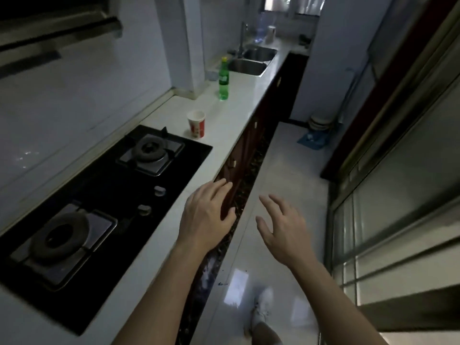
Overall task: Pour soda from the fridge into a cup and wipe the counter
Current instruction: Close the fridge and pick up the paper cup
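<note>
Head cam: both hands (206,215) (282,230) spread, empty; cup (197,123) & soda bottle (223,79) well ahead on counter (231,113).

Bare forearms, white shoe (263,308), khaki trouser leg (267,334)

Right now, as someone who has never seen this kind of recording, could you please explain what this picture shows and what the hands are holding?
There is no machine here: a person wears a wide-angle camera on the head, looking forward and down. The left hand and right hand are both open and empty. On the white counter stand a green soda bottle with its cap on and a red-and-white paper cup, apart from each other. Nearer is a black gas hob; farther back, a steel sink.
</note>
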{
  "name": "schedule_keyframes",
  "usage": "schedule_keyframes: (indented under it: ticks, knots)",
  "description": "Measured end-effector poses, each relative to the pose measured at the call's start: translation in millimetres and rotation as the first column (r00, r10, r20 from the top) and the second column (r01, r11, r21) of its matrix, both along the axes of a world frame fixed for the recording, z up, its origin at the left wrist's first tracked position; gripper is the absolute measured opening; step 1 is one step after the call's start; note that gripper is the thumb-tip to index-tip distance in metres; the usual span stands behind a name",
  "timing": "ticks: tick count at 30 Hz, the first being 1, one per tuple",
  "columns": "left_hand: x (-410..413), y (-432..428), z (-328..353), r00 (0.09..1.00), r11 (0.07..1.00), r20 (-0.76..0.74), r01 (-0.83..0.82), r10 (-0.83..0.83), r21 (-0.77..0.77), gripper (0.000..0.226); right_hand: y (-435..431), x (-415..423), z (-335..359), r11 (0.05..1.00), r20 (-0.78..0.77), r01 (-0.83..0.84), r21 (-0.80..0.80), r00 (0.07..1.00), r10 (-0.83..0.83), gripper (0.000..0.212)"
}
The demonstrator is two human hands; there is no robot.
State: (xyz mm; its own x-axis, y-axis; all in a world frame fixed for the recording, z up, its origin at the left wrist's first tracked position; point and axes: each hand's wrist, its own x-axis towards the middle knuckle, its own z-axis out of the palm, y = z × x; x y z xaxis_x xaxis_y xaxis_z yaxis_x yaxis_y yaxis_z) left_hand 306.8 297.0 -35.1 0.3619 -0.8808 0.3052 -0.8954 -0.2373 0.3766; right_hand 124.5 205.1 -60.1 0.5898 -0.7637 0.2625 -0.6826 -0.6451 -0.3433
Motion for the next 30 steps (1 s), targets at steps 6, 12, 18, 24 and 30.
schedule_keyframes:
  ticks: [6,12,18,24,30]
  knots:
    - [-19.9,-116.5,-4.9,0.991,0.990,0.022,0.133,-0.134,0.057,0.058,-93.6,-26.9,-13.1,0.992,0.009,0.120,0.036,0.993,-0.120,0.049]
    - [-31.6,-231.3,-3.3,0.977,0.978,0.047,0.205,-0.207,0.046,0.056,-196.2,-39.2,-7.1,0.983,0.019,0.179,0.032,0.984,-0.180,0.052]
    - [-48.2,-342.0,0.6,0.964,0.964,0.057,0.254,-0.258,0.073,0.056,-301.1,-58.0,-1.2,0.975,0.044,0.220,0.016,0.974,-0.220,0.051]
    - [-49.0,-419.7,-1.8,0.949,0.950,0.072,0.301,-0.307,0.088,0.058,-366.7,-57.3,-8.9,0.973,0.063,0.228,0.046,0.971,-0.231,0.054]
    - [-37.1,-497.2,-17.5,0.946,0.947,0.069,0.310,-0.317,0.086,0.058,-438.2,-41.5,-16.7,0.970,0.057,0.240,0.043,0.969,-0.242,0.053]
